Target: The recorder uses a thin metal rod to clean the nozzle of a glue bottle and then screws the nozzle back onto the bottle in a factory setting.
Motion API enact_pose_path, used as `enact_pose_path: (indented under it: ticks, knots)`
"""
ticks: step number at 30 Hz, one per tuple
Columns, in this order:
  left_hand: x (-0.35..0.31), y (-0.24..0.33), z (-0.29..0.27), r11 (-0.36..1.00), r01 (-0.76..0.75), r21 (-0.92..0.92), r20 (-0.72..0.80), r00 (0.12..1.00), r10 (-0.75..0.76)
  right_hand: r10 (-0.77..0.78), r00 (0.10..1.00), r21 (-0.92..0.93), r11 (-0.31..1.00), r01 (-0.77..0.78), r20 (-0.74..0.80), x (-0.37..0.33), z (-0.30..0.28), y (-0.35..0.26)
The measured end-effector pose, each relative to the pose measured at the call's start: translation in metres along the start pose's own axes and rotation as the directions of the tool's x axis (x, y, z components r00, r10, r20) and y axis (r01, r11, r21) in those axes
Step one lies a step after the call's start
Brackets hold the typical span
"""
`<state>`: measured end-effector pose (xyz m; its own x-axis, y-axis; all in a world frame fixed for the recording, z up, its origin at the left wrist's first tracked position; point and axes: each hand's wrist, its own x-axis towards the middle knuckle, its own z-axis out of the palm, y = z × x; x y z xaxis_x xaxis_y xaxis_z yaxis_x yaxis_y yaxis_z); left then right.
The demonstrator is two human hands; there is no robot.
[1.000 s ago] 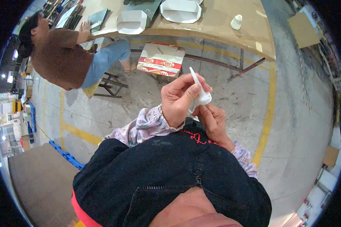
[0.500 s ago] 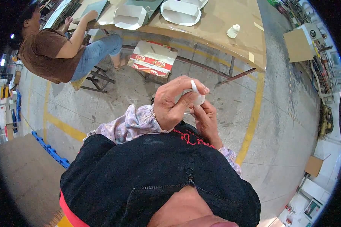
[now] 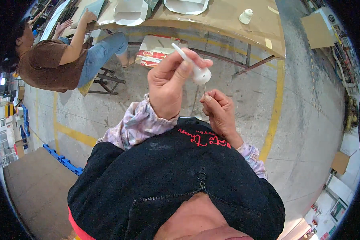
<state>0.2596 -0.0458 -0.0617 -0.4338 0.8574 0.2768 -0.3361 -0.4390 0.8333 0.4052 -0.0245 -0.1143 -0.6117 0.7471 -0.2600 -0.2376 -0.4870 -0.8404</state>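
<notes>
White nozzle cap (image 3: pixel 202 76) sits pinched in my left fingers (image 3: pixel 183 69), spout pointing up-left, rounded base toward my right fingers (image 3: pixel 212 102), which grip a thin wire-like piece (image 3: pixel 205 88) just below; beyond, a small pale bottle (image 3: pixel 246 16) is on the tabletop (image 3: pixel 224 27).

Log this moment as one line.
left hand: holds white spouted piece | right hand: pinches thin strand at piece's rounded end | white bottle: on table | co-worker: seated

Spouted piece (image 3: pixel 200 75) in left hand (image 3: pixel 168 80); bottle (image 3: pixel 246 16) on table (image 3: pixel 222 22) ahead.
</notes>
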Motion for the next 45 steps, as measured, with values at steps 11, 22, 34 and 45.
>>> enact_pose_path:
  ticks: [11,22,34,45]
  knots:
    - [-0.018,-0.007,0.003,0.976,0.081,0.203,0.106,0.989,-0.104,-0.056,0.998,-0.02,0.998,0.056,-0.01,0.011,0.013,-0.014]
    - [-0.018,-0.01,0.001,0.954,-0.151,0.259,0.168,0.98,0.109,-0.028,1.0,0.082,0.996,0.027,0.012,0.005,0.02,-0.016]
    - [-0.008,-0.015,0.002,0.976,-0.218,-0.024,0.03,0.975,0.219,-0.05,0.995,-0.311,0.947,0.073,0.081,0.007,0.024,-0.042]
    - [-0.004,-0.017,0.0,0.964,-0.267,0.013,0.013,0.964,0.267,-0.107,0.991,-0.343,0.93,0.129,0.081,0.007,0.028,-0.046]
